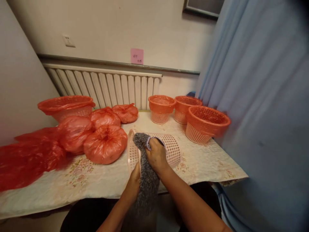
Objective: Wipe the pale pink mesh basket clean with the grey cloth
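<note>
A pale pink mesh basket (pixel 172 149) lies on its side on the table, its mouth toward me. A grey fuzzy cloth (pixel 146 180) hangs from the basket's rim down past the table edge. My right hand (pixel 157 155) is closed on the cloth's upper part at the basket's mouth. My left hand (pixel 134 181) sits lower, at the cloth's left edge and below the rim; its fingers are hidden behind the cloth.
Three baskets lined with red bags (pixel 207 123) stand at the back right. Several tied, full red bags (pixel 105 144) lie left of centre, loose red plastic (pixel 21 158) at far left, a larger lined basket (pixel 66 106) behind. A blue curtain (pixel 260 106) hangs on the right.
</note>
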Available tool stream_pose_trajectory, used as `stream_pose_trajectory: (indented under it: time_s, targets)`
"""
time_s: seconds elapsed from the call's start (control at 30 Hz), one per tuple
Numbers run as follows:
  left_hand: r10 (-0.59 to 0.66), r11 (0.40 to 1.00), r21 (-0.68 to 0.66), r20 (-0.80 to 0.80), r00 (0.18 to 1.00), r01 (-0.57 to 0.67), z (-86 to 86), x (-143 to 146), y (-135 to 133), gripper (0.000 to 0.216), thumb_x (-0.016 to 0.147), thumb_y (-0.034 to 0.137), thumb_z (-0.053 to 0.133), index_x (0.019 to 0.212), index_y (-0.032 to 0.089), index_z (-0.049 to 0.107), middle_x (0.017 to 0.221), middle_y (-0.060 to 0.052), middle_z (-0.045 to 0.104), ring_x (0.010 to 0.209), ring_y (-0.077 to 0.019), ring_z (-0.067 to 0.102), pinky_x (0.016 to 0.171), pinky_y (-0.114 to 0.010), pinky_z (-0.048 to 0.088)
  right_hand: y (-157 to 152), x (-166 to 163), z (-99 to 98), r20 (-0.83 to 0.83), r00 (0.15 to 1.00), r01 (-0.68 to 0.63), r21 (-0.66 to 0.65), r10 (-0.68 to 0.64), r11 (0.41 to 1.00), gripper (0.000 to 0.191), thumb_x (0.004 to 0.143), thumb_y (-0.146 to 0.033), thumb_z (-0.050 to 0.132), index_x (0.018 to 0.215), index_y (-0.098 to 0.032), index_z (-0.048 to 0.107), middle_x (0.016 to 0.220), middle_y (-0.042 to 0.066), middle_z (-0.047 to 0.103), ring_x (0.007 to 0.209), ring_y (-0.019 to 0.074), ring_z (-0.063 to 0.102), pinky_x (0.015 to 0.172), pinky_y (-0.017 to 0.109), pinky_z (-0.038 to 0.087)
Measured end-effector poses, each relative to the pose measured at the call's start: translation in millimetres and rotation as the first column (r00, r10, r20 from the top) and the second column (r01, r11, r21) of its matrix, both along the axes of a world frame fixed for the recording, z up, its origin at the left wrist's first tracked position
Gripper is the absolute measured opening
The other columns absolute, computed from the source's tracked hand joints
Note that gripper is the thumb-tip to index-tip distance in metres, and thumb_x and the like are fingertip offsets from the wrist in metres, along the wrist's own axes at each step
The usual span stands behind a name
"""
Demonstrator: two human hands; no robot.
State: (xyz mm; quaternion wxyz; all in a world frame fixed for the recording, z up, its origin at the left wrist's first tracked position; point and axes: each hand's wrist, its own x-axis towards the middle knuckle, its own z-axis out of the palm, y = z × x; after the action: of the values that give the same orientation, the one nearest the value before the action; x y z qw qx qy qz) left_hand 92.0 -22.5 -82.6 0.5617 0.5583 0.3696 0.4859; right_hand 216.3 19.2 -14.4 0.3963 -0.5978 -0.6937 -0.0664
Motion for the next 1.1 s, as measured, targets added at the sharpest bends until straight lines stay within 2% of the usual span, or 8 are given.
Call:
stream_pose_trajectory:
  time_s: [0.2,0.37,0.47,0.57,0.7,0.83,0.97,1.1]
  targets:
    - [-0.020,1.000,-0.023,-0.116,0.993,0.018,-2.9,-2,2,0.055,0.084,0.031,0.054,0.134,0.013,0.043,0.132,-0.013,0.059,0.122,-0.0252,0.055,0.107,-0.041,0.039,37,77,-13.1,0.079,0.968,0.249,-0.148,-0.239,0.957,0.013,0.089,-0.025,0.052,0.095,-0.021,0.063,0.089,0.005,0.066,0.077,0.0168,0.057,0.065,0.025,0.031]
    - [0.001,0.999,0.040,-0.193,0.981,0.007,-5.0,-5,3,0.047,0.086,0.029,0.052,0.130,0.013,0.049,0.129,-0.013,0.061,0.121,-0.0268,0.055,0.108,-0.045,0.038,26,123,-37.1,-0.025,0.914,0.398,-0.118,-0.404,0.910,0.019,0.092,-0.028,0.046,0.095,-0.017,0.062,0.090,0.007,0.065,0.079,0.0185,0.056,0.066,0.026,0.032]
    - [-0.003,0.999,0.048,-0.217,0.976,0.013,-5.8,-10,4,0.047,0.085,0.028,0.052,0.129,0.012,0.050,0.128,-0.013,0.062,0.121,-0.0280,0.055,0.108,-0.046,0.038,6,115,-52.9,-0.131,0.889,0.436,-0.048,-0.439,0.899,0.021,0.092,-0.031,0.043,0.088,-0.017,0.059,0.084,0.007,0.062,0.077,0.0195,0.054,0.067,0.028,0.033]
    - [-0.025,0.998,0.058,-0.235,0.972,0.039,-6.9,-13,5,0.047,0.085,0.028,0.051,0.130,0.012,0.050,0.129,-0.013,0.061,0.123,-0.0275,0.053,0.109,-0.045,0.037,-15,84,-65.3,-0.203,0.895,0.404,-0.007,-0.397,0.915,0.018,0.090,-0.029,0.044,0.079,-0.018,0.054,0.078,0.005,0.057,0.072,0.0194,0.050,0.065,0.029,0.033]
    - [-0.055,0.995,0.069,-0.208,0.977,0.071,-10.5,-12,6,0.046,0.087,0.029,0.050,0.130,0.012,0.050,0.130,-0.013,0.060,0.123,-0.0272,0.053,0.109,-0.044,0.037,-40,27,-65.8,-0.253,0.951,0.187,0.020,-0.176,0.982,0.012,0.086,-0.021,0.044,0.075,-0.021,0.048,0.074,0.003,0.053,0.071,0.0185,0.048,0.065,0.029,0.034]
    - [-0.054,0.995,0.076,-0.165,0.985,0.068,-15.1,-13,3,0.050,0.082,0.021,0.053,0.131,0.014,0.051,0.131,-0.011,0.060,0.123,-0.0272,0.053,0.109,-0.043,0.037,-50,-15,-46.4,-0.185,0.982,-0.028,0.086,0.044,0.996,0.005,0.078,-0.017,0.047,0.075,-0.021,0.047,0.076,0.002,0.051,0.072,0.0179,0.047,0.065,0.029,0.034]
    - [-0.017,0.999,0.045,-0.193,0.981,0.026,-13.6,-17,0,0.047,0.079,0.022,0.055,0.126,0.016,0.055,0.125,-0.009,0.064,0.118,-0.0284,0.056,0.107,-0.044,0.039,-34,-16,-25.4,-0.082,0.993,-0.076,0.105,0.085,0.992,0.006,0.076,-0.016,0.048,0.074,-0.021,0.049,0.075,0.002,0.051,0.070,0.0174,0.046,0.064,0.028,0.033]
    - [-0.010,1.000,0.008,-0.198,0.980,0.012,-8.8,-14,-1,0.046,0.082,0.033,0.056,0.124,0.014,0.056,0.122,-0.011,0.065,0.119,-0.0286,0.056,0.106,-0.044,0.040,-5,15,-19.8,-0.064,0.998,0.024,0.040,-0.021,0.999,0.008,0.082,-0.016,0.048,0.079,-0.020,0.055,0.080,0.003,0.055,0.076,0.0169,0.050,0.067,0.027,0.035]
